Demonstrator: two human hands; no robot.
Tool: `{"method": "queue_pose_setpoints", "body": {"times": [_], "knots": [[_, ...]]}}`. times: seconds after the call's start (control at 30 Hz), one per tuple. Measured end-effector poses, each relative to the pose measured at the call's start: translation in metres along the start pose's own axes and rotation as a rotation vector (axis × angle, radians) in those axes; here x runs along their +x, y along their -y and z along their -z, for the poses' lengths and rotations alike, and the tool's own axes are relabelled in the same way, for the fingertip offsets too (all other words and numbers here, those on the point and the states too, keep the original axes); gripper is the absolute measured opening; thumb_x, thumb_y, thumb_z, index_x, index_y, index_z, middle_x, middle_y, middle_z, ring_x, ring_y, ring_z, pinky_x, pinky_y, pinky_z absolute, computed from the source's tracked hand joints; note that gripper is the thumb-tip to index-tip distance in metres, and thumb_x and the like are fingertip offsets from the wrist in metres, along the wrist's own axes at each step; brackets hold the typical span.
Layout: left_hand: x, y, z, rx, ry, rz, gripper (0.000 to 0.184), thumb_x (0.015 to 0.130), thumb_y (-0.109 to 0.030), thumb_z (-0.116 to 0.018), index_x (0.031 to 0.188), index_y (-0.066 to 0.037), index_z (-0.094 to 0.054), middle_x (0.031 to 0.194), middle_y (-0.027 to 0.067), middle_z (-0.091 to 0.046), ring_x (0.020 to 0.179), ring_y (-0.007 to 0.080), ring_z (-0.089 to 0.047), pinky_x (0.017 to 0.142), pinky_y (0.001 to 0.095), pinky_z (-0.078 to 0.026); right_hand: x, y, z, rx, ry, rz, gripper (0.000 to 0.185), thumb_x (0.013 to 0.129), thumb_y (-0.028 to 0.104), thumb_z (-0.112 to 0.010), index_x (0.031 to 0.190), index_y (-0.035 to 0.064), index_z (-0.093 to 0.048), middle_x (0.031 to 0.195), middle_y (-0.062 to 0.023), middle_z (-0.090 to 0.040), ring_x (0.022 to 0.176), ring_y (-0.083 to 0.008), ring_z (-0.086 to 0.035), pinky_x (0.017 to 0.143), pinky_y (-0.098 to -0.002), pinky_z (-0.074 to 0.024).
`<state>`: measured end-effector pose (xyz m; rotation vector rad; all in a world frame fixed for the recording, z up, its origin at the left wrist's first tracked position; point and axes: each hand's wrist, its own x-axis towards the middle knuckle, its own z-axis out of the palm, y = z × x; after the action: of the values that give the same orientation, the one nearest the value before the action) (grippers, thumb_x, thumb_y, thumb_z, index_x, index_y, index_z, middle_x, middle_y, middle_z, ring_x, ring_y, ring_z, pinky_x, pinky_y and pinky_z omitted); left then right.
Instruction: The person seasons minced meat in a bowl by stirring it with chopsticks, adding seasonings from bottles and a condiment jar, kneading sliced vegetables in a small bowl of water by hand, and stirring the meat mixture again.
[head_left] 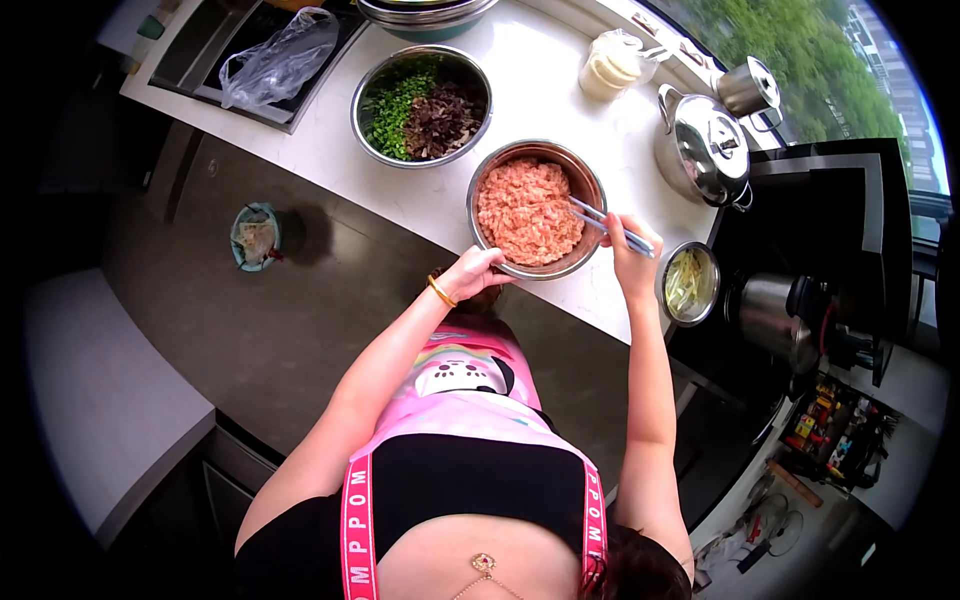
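A metal bowl (594, 176) of pink minced meat (530, 212) stands near the counter's front edge. My left hand (474, 275), with a gold bangle at its wrist, grips the lower left rim of this bowl. In my right hand (632, 250), at the bowl's right side, is a pair of chopsticks (590, 212), closed on by my fingers, with the tips in the meat. Up and to the left sits a second metal bowl (356, 118) holding chopped greens (400, 110) and dark brown pieces (440, 122) side by side.
A small bowl of pale shreds (688, 283) stands right of my right hand. Beyond are a lidded pot (702, 150), a jar (610, 66) and a stove (800, 210). A plastic bag (280, 62) lies by the sink. A small bin (256, 238) stands on the floor.
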<state>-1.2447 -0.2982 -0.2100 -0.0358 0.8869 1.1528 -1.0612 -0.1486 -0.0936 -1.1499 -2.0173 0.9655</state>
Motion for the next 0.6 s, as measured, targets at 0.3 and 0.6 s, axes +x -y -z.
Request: {"method": "queue_pose_setpoints", "body": {"times": [0.3,0.6], "knots": [[0.005,-0.004,0.004,0.020,0.030,0.035,0.023,0.084,-0.001,-0.043,0.106,0.003,-0.049,0.107,0.0120,-0.057,0.096,0.0223,-0.059,0.087,0.0399,-0.050,0.002,0.005,-0.057,0.383,0.005,-0.180,0.018,0.089,0.011,-0.056,0.085,-0.0049,-0.063,0.070,-0.0076,-0.065,0.055,-0.0112,-0.061,0.050,-0.0218,-0.0482],[0.000,-0.006,-0.005,0.032,0.020,0.006,0.027,0.082,0.000,-0.044,0.109,0.002,-0.048,0.107,0.0107,-0.057,0.095,0.0214,-0.059,0.087,0.0392,-0.050,-0.010,0.006,-0.040,0.207,-0.057,-0.339,0.023,0.088,0.016,-0.057,0.080,-0.0045,-0.064,0.066,-0.0081,-0.064,0.052,-0.0111,-0.061,0.047,-0.0221,-0.0483]]}}
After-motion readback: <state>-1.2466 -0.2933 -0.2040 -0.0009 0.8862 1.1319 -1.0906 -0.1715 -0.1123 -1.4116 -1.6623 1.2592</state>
